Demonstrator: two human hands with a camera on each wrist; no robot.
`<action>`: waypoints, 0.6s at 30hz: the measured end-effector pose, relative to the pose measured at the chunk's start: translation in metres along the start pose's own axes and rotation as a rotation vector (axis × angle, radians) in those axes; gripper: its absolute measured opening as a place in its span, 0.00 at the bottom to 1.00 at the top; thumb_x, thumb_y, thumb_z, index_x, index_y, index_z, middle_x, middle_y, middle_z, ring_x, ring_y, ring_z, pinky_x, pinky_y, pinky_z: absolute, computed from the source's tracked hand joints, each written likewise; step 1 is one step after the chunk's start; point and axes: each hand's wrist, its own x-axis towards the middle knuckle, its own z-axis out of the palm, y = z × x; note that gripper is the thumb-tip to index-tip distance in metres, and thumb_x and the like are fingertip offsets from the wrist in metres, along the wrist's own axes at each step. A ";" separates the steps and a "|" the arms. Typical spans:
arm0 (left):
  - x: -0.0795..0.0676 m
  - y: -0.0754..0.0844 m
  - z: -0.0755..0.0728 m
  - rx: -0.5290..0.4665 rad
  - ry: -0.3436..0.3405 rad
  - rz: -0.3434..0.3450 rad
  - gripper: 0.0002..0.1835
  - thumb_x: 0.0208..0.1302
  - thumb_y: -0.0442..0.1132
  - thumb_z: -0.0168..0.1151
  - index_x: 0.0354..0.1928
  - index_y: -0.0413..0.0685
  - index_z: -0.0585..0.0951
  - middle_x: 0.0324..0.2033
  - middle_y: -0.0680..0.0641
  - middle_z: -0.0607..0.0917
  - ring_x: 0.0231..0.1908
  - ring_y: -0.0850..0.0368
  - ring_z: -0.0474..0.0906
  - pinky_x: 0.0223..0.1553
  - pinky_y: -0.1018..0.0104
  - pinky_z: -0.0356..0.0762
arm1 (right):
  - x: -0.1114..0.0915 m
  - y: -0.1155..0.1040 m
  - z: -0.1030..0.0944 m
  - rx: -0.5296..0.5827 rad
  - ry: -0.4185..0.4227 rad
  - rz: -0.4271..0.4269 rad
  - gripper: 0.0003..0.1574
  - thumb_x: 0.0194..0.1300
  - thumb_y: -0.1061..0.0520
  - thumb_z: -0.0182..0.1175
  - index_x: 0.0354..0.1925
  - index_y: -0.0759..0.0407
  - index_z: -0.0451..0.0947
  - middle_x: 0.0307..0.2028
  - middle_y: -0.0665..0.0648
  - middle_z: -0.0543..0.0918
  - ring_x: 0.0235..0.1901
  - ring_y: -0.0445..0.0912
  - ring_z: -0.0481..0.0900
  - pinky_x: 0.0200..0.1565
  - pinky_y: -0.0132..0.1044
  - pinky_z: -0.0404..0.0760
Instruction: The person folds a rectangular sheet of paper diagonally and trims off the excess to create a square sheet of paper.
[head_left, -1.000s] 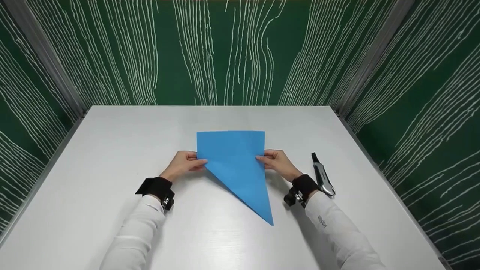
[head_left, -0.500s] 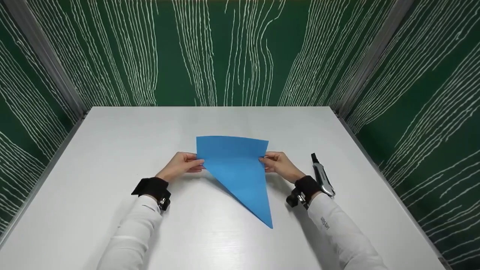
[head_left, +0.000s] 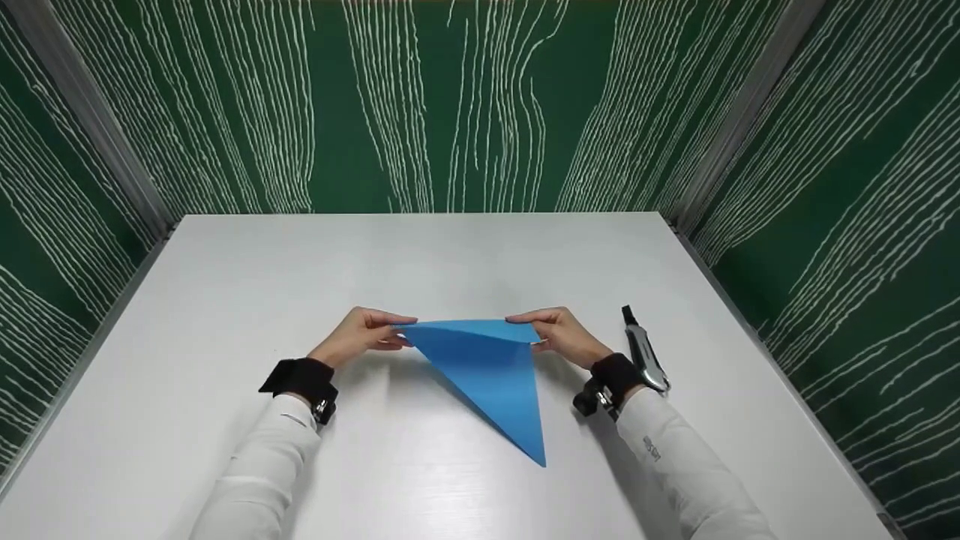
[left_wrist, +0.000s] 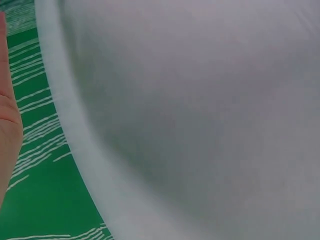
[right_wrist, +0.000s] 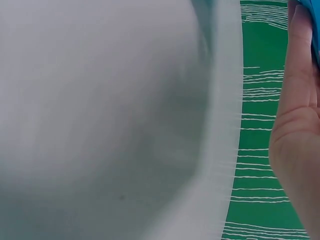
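The blue sheet (head_left: 480, 375) is held at the middle of the white table (head_left: 187, 315), with its pointed end directed to 5 o'clock and its 12 o'clock band bent over toward 6 o'clock. The 2 hands are apart: the left hand (head_left: 366, 331) pinches the sheet at its 10 o'clock corner, and the right hand (head_left: 559, 331) pinches it near its 2 o'clock corner. A black-and-silver utility knife (head_left: 646, 352) lies on the table at 3 o'clock from the right hand.
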 end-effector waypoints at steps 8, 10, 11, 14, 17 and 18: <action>-0.001 0.002 0.001 0.105 0.054 -0.009 0.21 0.74 0.28 0.47 0.62 0.39 0.82 0.63 0.33 0.81 0.37 0.65 0.90 0.48 0.64 0.89 | -0.002 0.000 0.002 0.051 0.004 -0.060 0.23 0.80 0.62 0.44 0.57 0.59 0.85 0.31 0.42 0.78 0.21 0.34 0.65 0.37 0.27 0.79; -0.002 0.003 0.001 0.130 0.067 -0.007 0.20 0.75 0.29 0.48 0.61 0.40 0.83 0.62 0.35 0.83 0.35 0.67 0.88 0.47 0.66 0.89 | -0.002 0.001 0.004 0.091 0.006 -0.060 0.21 0.81 0.61 0.45 0.52 0.59 0.86 0.36 0.43 0.82 0.25 0.33 0.73 0.34 0.25 0.78; -0.003 0.003 0.001 0.139 0.072 -0.004 0.20 0.75 0.29 0.48 0.61 0.41 0.84 0.61 0.36 0.84 0.34 0.68 0.87 0.46 0.67 0.88 | -0.002 0.001 0.005 0.107 0.002 -0.059 0.20 0.81 0.61 0.46 0.50 0.57 0.86 0.40 0.43 0.84 0.28 0.33 0.77 0.37 0.25 0.81; -0.004 0.004 0.002 0.128 0.085 0.012 0.20 0.74 0.29 0.48 0.59 0.41 0.85 0.58 0.41 0.87 0.34 0.67 0.87 0.46 0.68 0.88 | -0.002 0.000 0.007 0.145 0.010 -0.047 0.20 0.81 0.60 0.47 0.45 0.52 0.86 0.42 0.45 0.85 0.33 0.34 0.83 0.41 0.27 0.85; -0.004 0.004 0.003 0.107 0.088 0.045 0.19 0.74 0.29 0.49 0.56 0.41 0.86 0.55 0.45 0.89 0.34 0.67 0.88 0.46 0.68 0.88 | -0.001 0.000 0.009 0.178 0.015 -0.036 0.20 0.81 0.60 0.46 0.43 0.50 0.86 0.42 0.45 0.85 0.33 0.34 0.83 0.44 0.30 0.86; -0.004 0.004 0.003 0.099 0.094 0.052 0.18 0.74 0.29 0.49 0.55 0.41 0.87 0.53 0.47 0.89 0.34 0.67 0.88 0.46 0.68 0.88 | -0.001 -0.001 0.010 0.194 0.018 -0.033 0.20 0.81 0.60 0.45 0.43 0.50 0.85 0.42 0.45 0.85 0.32 0.34 0.82 0.43 0.31 0.86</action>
